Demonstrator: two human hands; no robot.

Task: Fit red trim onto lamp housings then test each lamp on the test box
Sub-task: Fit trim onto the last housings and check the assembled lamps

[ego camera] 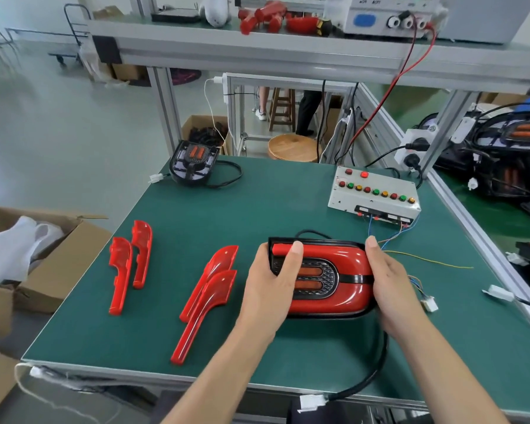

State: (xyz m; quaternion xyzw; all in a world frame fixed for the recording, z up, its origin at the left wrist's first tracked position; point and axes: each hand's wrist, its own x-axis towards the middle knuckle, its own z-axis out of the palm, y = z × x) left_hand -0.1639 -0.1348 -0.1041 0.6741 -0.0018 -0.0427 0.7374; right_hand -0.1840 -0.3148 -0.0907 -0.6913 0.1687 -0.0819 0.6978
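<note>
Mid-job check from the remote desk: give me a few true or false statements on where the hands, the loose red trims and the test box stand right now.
1. Both hands hold the lamp: left hand, right hand. True.
2. The lamp in hand has no red trim on it. False: red trim covers its face.
3. Four loose red trim pieces lie on the mat left of the lamp. True.
4. The test box sits at the mat's near left corner. False: it is at the far right.
5. A second lamp lies at the mat's far left edge. True.

Glossy red plastic trim (354,261); matt green mat (257,203).
</note>
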